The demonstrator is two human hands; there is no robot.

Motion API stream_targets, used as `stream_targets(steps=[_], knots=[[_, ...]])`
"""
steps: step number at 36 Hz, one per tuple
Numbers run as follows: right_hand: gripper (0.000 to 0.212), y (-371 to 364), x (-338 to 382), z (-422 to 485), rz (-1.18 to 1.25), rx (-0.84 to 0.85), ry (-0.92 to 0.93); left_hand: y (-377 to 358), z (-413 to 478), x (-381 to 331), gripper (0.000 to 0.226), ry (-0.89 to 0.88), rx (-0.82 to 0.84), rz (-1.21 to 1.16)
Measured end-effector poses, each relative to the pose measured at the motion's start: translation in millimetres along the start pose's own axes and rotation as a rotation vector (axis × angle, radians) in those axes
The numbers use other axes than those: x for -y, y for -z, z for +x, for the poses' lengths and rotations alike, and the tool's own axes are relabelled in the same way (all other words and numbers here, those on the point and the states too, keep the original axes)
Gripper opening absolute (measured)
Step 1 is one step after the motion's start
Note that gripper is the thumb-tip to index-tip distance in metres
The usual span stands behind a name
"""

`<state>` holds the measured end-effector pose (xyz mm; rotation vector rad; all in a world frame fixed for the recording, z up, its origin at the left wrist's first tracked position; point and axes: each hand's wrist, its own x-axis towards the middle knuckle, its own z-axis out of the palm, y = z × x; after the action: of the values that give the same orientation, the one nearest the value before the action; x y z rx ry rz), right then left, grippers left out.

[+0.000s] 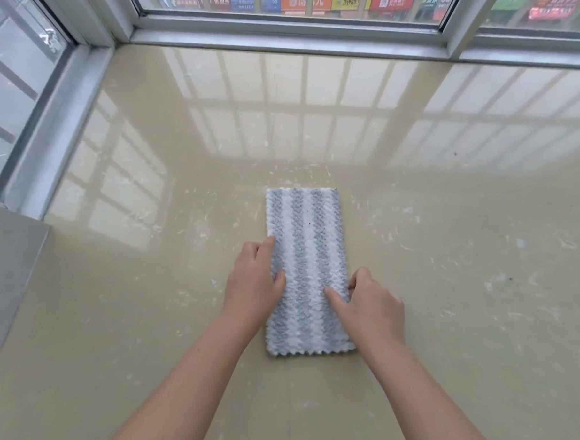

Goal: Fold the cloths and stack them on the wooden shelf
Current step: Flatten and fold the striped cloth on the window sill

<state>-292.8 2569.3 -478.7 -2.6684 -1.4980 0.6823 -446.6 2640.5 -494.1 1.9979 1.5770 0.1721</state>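
Here, the striped grey-and-white cloth (306, 240) lies flat on a glossy beige surface (448, 210) at centre frame, already folded into a narrow strip; whether that surface is a floor or a deep sill I cannot tell. Its long axis runs from the lower centre of the frame up toward the window frame (290, 30). The near short end sits between the two forearms and the far end lies well beyond the fingers.

The left hand (256, 281) holds the cloth's left long edge, thumb lying on top and fingers curled down along the side. The right hand (371, 306) mirrors it on the right long edge, thumb pressed onto the pile and fingers tucked at the border. Both therefore look to be pinching the cloth rather than resting on it, and both sit at about the strip's midpoint, the left slightly higher in the frame.

Since the hands flank the middle, the likely next fold is across the short way, bringing one end over the other; the near end is the closer to both hands. The wooden shelf and any other cloths are out of view.
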Motion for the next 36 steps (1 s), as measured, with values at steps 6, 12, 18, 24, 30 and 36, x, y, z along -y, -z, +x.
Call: stream_targets(steps=[6, 12, 18, 24, 30, 36], knots=[[0.042, 6, 3, 2, -0.056, -0.078, -0.005, -5, -3, 6, 0.045, -0.126, -0.233, 0.173], [0.036, -15, 19, 10, 0.22, -0.444, 0.393, -24, -9, 0, 0.035, -0.351, -0.394, 0.166], [0.047, -63, 28, -2, 0.377, -0.204, 0.634, -62, -31, 12, 0.062, -0.358, -0.173, 0.278], [0.056, -67, 25, 2, 0.193, -0.197, 0.523, -63, -31, 18, 0.087, -0.327, -0.107, 0.303], [0.062, -73, -3, 7, 0.017, -0.27, 0.462, -66, -32, 18, 0.056, -0.253, -0.154, 0.244], [0.058, -67, -17, 6, 0.051, -0.225, 0.345, -63, -39, 26, 0.065, -0.164, -0.165, 0.252]])
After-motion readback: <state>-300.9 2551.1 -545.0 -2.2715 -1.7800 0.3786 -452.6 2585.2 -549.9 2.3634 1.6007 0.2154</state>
